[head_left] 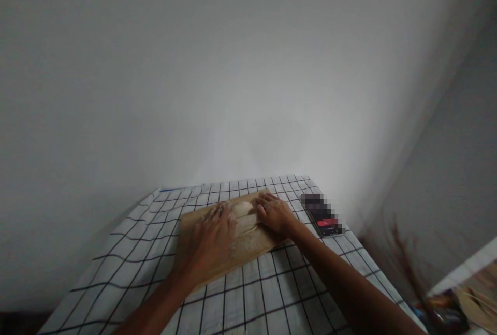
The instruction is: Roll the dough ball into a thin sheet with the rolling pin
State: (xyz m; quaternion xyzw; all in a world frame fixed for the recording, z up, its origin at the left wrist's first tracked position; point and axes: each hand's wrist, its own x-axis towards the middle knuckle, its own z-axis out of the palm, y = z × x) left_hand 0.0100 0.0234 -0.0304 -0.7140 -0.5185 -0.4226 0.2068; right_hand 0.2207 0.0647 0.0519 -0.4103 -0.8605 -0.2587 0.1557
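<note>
A pale piece of dough (244, 216) lies on a floured wooden board (244, 260), with a ridge or fold running across it. My left hand (215, 231) rests at the dough's left end, its floury fingers stretched out and slightly apart. At the other end my right hand (275, 213) lies with its fingers extended and a little bent, the thumb against the dough. Both palms face down, so the dough beneath them is hidden.
A white cloth with a black grid (217, 299) covers the table, which stands against a pale wall (248, 91). Right of the board lies a phone (326, 218), partly pixelated. Blurred things, among them a round light-brown object (479, 308), show at lower right.
</note>
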